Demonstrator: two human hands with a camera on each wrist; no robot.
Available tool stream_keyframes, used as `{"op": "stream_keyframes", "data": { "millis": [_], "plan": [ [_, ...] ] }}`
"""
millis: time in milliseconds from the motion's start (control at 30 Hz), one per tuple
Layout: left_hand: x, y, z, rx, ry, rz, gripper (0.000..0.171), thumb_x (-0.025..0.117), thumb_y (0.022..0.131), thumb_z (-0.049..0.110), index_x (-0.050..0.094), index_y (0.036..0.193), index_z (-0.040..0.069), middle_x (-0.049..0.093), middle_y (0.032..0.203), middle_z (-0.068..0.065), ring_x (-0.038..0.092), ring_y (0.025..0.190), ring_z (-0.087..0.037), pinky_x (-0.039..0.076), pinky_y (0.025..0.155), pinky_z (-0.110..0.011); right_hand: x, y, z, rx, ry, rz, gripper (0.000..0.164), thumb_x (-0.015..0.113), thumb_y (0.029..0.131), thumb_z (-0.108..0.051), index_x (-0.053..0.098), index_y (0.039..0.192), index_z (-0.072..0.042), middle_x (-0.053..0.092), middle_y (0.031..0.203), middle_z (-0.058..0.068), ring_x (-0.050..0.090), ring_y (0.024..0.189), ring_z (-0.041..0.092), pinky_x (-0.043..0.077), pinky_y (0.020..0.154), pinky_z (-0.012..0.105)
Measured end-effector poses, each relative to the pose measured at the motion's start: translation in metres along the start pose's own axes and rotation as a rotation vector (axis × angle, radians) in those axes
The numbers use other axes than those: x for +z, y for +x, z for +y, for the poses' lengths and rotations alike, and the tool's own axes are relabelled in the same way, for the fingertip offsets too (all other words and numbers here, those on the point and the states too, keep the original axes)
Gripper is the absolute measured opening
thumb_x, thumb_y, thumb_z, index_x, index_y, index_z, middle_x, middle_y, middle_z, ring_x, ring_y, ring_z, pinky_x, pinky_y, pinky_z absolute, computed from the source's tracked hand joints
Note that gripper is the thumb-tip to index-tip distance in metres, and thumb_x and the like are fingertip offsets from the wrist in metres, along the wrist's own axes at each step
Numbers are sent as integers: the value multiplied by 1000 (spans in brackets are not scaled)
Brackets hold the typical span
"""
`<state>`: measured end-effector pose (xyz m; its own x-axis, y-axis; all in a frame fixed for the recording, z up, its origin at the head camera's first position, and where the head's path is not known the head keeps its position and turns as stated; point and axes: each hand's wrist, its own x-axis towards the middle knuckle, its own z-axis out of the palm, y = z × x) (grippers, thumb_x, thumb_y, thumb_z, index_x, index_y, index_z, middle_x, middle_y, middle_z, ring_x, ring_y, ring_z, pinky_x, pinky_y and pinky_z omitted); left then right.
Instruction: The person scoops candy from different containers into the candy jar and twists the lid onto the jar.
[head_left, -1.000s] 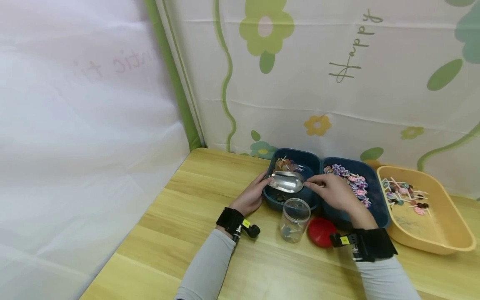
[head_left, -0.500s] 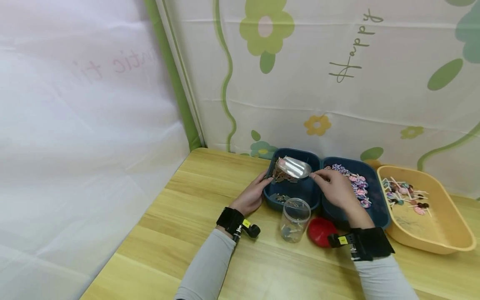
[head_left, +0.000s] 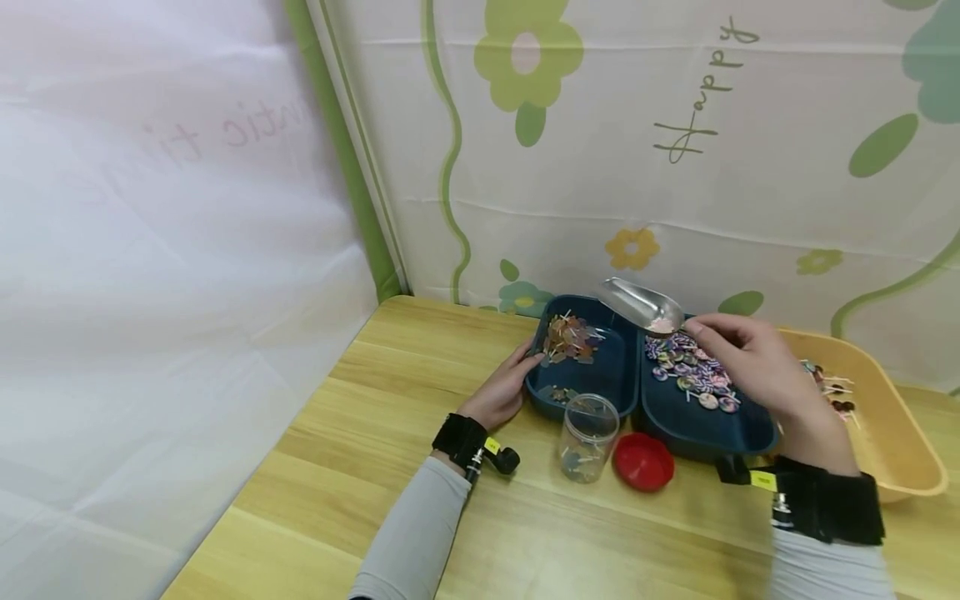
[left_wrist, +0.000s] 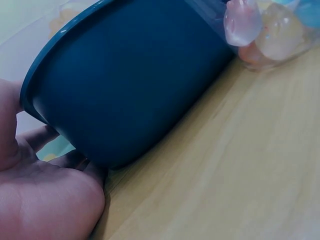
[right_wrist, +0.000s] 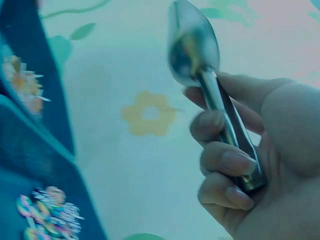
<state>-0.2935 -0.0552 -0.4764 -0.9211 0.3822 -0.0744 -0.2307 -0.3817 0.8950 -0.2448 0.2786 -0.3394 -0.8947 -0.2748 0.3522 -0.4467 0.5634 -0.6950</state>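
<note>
My right hand (head_left: 761, 358) grips the handle of a shiny metal scoop (head_left: 637, 304), fingers wrapped round it in the right wrist view. The scoop hangs above the back of the right dark blue bin (head_left: 675, 429), which holds a heap of swirly miniature lollipops (head_left: 697, 375). A small pinkish patch shows in the scoop; whether it is contents or reflection I cannot tell. My left hand (head_left: 501, 392) holds the left wall of the left dark blue bin (left_wrist: 130, 85), thumb at the rim. Inside that bin lie brownish and orange small pieces on white sticks (head_left: 570, 337).
A clear jar (head_left: 590, 437) with a few small pieces at its bottom stands in front of the left bin. Beside it lies a red lid (head_left: 643, 461). At right is a yellow tray (head_left: 900, 417) with more miniature lollipops. A patterned curtain (head_left: 570, 183) hangs behind the table.
My right hand has lifted the scoop out of the left bin and carried it right, over the right bin. The left hand stays at the left bin's wall.
</note>
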Motion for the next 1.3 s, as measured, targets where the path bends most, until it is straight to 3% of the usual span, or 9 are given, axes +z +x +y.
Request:
{"op": "stream_keyframes", "data": {
  "millis": [200,367,500,633,900,1033,1167,1300],
  "plan": [
    [-2,3,0,2,11,2,57,45,112,22,24,164,23,21,169,-6,29,152,-23,28,122,-41,-25,-18,-12,-76,-36,-73,21,61,103,-6,76,117,-2,68,90,-6,55,73,14,45,58,23],
    [-5,4,2,6,12,6,56,46,111,22,26,164,25,22,169,-6,31,151,-23,30,121,-40,-34,-30,-25,-132,-166,-207,20,68,98,-5,82,109,-16,72,89,-11,53,67,11,41,54,24],
    [-6,4,3,11,8,11,55,45,112,22,27,163,24,24,168,-7,31,151,-24,30,121,-41,-33,-34,-36,-139,-277,-286,20,73,94,-8,83,105,-23,75,96,-12,57,74,2,47,58,22],
    [-7,4,3,11,16,17,56,46,111,22,26,164,24,24,168,-6,31,151,-24,29,121,-41,-32,-36,-44,-125,-368,-293,17,76,93,-12,83,104,-22,76,100,-9,56,83,-4,52,64,23],
    [-8,3,6,9,32,23,57,46,111,23,25,164,24,21,169,-5,29,152,-23,29,121,-41,-31,-35,-51,-82,-437,-234,13,75,94,-15,83,104,-18,76,97,-6,54,79,-5,49,62,23],
    [-9,2,7,6,25,29,56,45,111,19,25,164,24,21,169,-5,29,152,-23,28,122,-41,-23,-21,-50,-46,-501,-264,22,68,100,-21,80,110,-5,71,86,-5,52,69,3,45,57,25],
    [-7,2,6,14,26,30,57,45,111,16,26,164,23,19,170,-6,27,152,-24,26,122,-42,-1,0,-44,-17,-514,-284,27,61,104,-19,76,111,2,62,74,-4,49,61,13,41,55,30],
    [-1,1,-1,-15,25,9,59,44,111,16,23,165,24,14,171,-6,23,154,-23,24,123,-40,29,14,-33,52,-503,-310,23,58,103,-12,76,108,2,68,82,8,58,68,21,48,59,40]
  ]
}}
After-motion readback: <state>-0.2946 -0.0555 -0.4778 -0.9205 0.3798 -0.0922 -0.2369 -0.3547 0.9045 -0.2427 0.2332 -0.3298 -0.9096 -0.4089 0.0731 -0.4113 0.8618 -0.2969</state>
